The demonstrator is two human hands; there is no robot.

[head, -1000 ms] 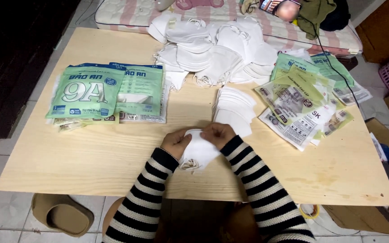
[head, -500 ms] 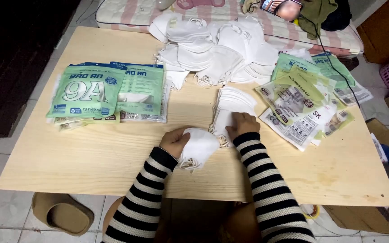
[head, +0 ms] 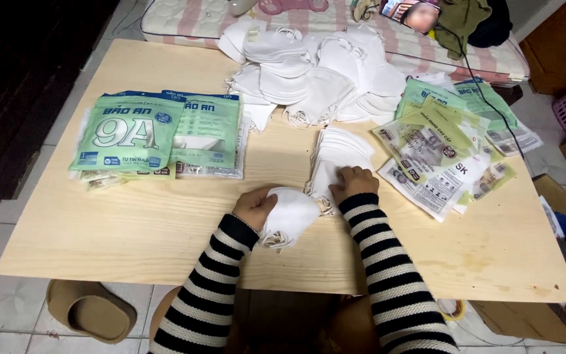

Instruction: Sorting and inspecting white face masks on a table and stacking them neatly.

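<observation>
A pale wooden table (head: 132, 229) fills most of the view, set on a tiled floor with a quilted mattress (head: 185, 16) lying along its far edge. The biggest heap on it is a loose pile of white face masks (head: 309, 78) spread at the middle of the far edge, some spilling toward the mattress. Near the left edge lie sealed green mask packets (head: 155, 134), overlapping one another and stacked flat. Toward the right edge sits a scatter of flat packet sleeves (head: 447, 157), green and clear, fanned out at angles and reaching almost to the right edge. Between those two groups, just in front of the big heap, is a neat stack of folded white masks (head: 335, 160), fanned slightly and leaning toward the near edge. The right hand (head: 354, 182), in a black-and-white striped sleeve, rests on the near end of this stack with its fingers curled down onto the top mask, pinching at it. Just beside it, near the middle of the near edge, the left hand (head: 253, 206) grips a single folded white mask (head: 289, 216), fingers closed around its left side; the mask's ear loops hang onto the tabletop. Below the near left corner a tan slipper (head: 90, 311) sits on the floor.
</observation>
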